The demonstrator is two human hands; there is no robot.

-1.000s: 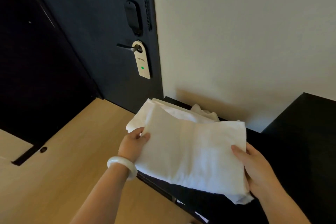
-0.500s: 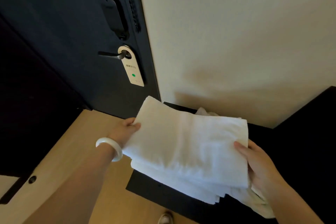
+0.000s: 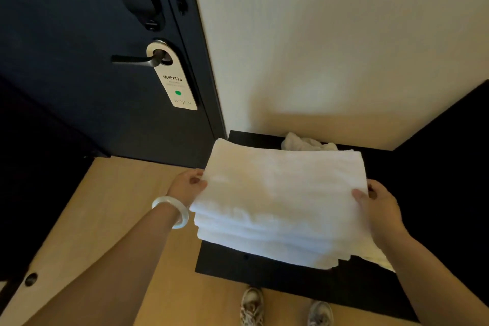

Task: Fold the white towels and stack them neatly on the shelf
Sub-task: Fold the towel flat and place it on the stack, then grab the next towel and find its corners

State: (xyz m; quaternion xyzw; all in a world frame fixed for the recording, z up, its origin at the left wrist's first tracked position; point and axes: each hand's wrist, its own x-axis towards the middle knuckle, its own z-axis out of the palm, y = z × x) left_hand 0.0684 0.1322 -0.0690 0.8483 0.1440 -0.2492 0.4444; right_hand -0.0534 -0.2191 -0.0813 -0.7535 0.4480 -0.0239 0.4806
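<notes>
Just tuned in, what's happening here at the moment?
A person is handling a stack of folded white towels. The left hand grips its left edge and the right hand grips its right edge, thumbs on top. The stack is over the black shelf; I cannot tell whether it already rests on it. A crumpled white towel lies unfolded behind it by the wall.
</notes>
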